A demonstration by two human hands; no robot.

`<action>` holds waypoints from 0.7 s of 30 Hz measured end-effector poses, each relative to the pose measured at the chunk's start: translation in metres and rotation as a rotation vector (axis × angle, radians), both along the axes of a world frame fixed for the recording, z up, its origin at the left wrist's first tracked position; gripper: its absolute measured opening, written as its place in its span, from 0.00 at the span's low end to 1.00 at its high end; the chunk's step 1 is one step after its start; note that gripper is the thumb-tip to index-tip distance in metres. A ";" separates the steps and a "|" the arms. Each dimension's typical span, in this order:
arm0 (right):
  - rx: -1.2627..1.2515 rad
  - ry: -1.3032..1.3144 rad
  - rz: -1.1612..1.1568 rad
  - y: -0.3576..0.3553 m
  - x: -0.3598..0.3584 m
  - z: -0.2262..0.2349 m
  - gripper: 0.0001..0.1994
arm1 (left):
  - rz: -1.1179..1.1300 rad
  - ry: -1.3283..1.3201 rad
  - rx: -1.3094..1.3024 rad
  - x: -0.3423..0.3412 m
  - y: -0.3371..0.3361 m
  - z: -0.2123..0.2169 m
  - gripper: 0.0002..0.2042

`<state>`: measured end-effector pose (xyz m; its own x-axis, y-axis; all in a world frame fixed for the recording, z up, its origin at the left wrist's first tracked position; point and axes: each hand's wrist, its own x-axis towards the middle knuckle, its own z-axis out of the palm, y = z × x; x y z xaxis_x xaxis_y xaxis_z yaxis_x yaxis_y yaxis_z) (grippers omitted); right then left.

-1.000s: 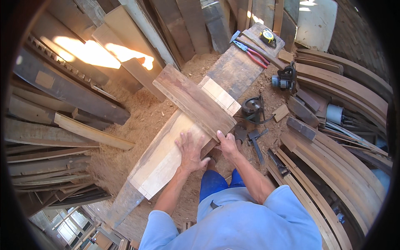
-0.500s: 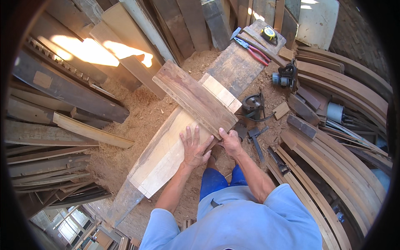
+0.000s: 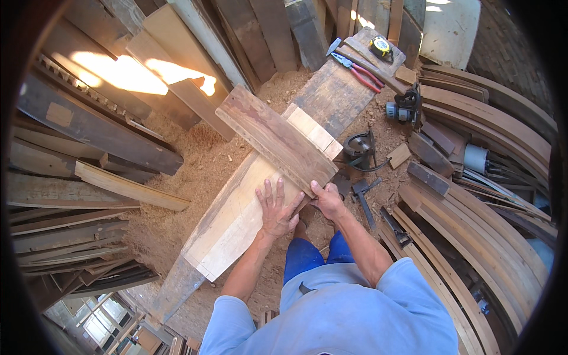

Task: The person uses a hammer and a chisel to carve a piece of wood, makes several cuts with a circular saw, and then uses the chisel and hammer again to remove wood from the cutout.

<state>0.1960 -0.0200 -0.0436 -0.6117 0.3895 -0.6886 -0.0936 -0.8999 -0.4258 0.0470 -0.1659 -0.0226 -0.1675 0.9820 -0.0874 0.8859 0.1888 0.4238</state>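
Left hand (image 3: 277, 208): still flat and open on the pale plank (image 3: 236, 219).
Right hand (image 3: 327, 200): keeps gripping the dark board's (image 3: 275, 137) near end.
Dark board: lies across the plank, barely moved.

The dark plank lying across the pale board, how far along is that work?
Done: the dark plank lies crosswise on the pale board. In hand: the left hand presses flat at the plank's near edge while the right hand grips its near end. Left: no fastener shows; hammer and pliers lie untouched.
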 end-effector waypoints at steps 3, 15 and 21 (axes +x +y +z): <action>-0.022 -0.050 0.025 0.003 0.002 -0.003 0.25 | -0.011 0.003 -0.015 0.001 0.003 0.000 0.45; -0.056 -0.162 0.160 0.010 0.000 0.000 0.24 | -0.008 0.041 -0.042 0.000 -0.002 0.000 0.44; -0.060 -0.066 0.475 0.025 0.048 -0.006 0.25 | 0.007 0.015 -0.111 0.002 -0.008 0.002 0.45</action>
<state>0.2438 0.0049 -0.0492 -0.6666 0.0359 -0.7445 0.3591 -0.8599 -0.3629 0.0487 -0.1738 -0.0208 -0.1767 0.9651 -0.1931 0.8904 0.2403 0.3865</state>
